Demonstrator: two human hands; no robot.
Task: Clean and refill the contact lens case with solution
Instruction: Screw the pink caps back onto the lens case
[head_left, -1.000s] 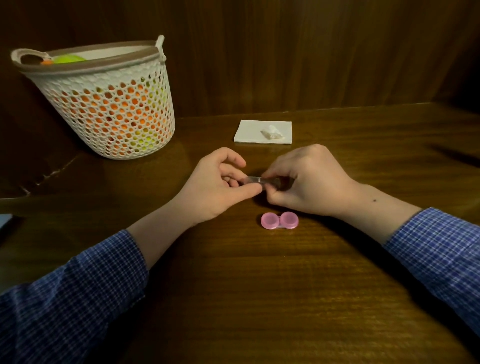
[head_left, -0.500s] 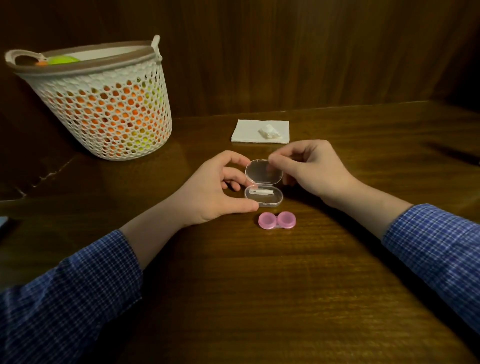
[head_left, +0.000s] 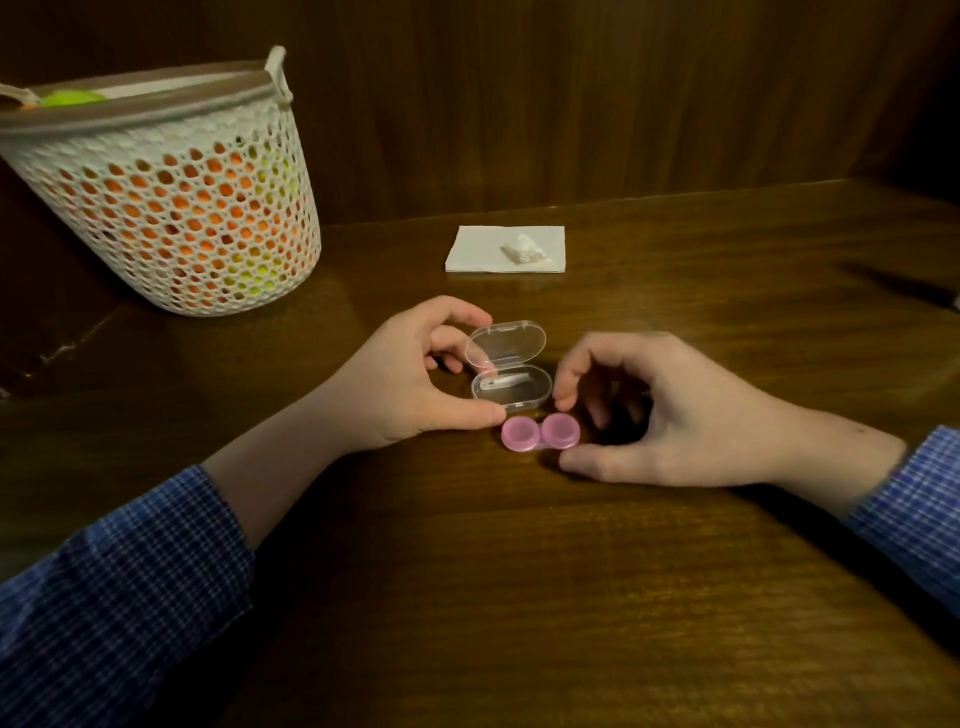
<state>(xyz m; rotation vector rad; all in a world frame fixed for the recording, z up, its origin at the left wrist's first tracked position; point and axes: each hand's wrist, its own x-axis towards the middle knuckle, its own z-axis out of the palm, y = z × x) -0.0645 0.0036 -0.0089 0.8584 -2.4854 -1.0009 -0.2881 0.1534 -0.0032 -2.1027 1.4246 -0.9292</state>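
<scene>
A pink contact lens case (head_left: 540, 432) with both caps on lies on the wooden table (head_left: 519, 571). Just behind it stands a small clear plastic box (head_left: 511, 387) with its lid raised and a small white item inside. My left hand (head_left: 410, 384) holds that box at its left end between thumb and fingers. My right hand (head_left: 670, 410) curls around the right end of the pink case, thumb on the table in front, fingers apart above it; whether it touches the case I cannot tell.
A white mesh basket (head_left: 171, 208) with orange and yellow-green contents stands at the back left. A white napkin (head_left: 483, 249) with a small crumpled white thing (head_left: 524, 250) on it lies near the back wall.
The clear box was shut between both hands; its lid is now up. My right hand let go of the lid and came down to the pink case.
</scene>
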